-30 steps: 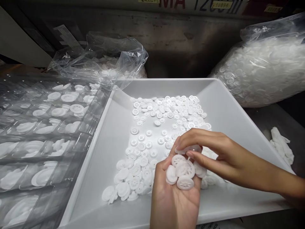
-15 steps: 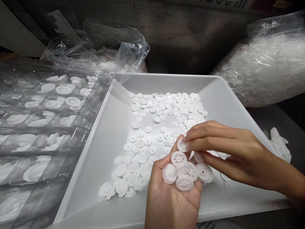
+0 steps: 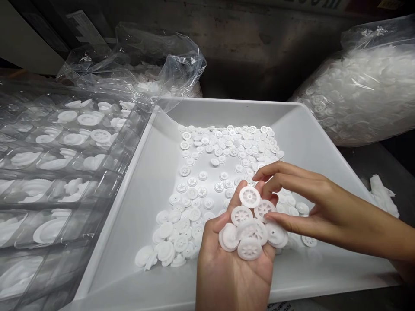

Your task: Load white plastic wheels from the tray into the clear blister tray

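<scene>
I hold my left hand [image 3: 236,274] palm up, loosely cupped under at least 7 white gears [image 3: 249,249]. My right hand [image 3: 316,209] leans over them, thumb and fingers spread apart, the thumb at a gear's rim; whether it presses, I cannot tell. Below me, more gears [image 3: 181,244] lie scattered across a pale tray [image 3: 324,138]. A clear compartment tray [image 3: 113,166] stands just beside it, left. Beyond are 2 clear bags, 1 crumpled [image 3: 184,60], 1 bulging [image 3: 372,95].
</scene>
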Motion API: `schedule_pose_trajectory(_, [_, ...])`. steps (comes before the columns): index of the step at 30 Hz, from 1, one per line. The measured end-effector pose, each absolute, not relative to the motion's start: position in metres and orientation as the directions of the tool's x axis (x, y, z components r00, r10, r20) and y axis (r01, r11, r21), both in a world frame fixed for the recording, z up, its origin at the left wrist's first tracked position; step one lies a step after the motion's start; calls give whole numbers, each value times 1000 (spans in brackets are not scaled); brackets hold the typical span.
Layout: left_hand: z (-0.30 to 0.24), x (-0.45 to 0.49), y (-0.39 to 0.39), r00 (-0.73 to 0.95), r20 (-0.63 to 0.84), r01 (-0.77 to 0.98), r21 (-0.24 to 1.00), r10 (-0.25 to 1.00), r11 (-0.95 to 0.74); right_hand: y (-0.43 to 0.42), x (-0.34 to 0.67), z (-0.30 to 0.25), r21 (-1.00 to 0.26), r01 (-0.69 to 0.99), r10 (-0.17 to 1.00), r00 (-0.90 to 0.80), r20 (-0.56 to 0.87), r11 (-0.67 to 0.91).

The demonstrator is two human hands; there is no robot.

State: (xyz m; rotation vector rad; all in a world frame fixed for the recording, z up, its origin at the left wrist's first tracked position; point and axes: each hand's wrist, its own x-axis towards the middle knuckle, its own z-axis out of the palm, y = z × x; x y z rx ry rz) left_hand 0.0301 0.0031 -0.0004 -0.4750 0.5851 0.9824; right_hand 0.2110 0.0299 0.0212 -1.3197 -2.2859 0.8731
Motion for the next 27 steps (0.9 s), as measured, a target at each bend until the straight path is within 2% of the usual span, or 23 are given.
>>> schedule_pose_trajectory(10, [-2,31,3,436,-624,-873,-120,649,472,29,203,20,-799,570,915,-398,-63,193])
schedule_pose_trajectory(15, [13,33,6,372,-704,-878,-56,605,475,32,207,21,-798,590,922,-366,-127,125])
schedule_pose_trajectory(27, [17,34,7,360,-708,-891,-70,607,448,30,213,21,-736,623,897,-439,-49,264])
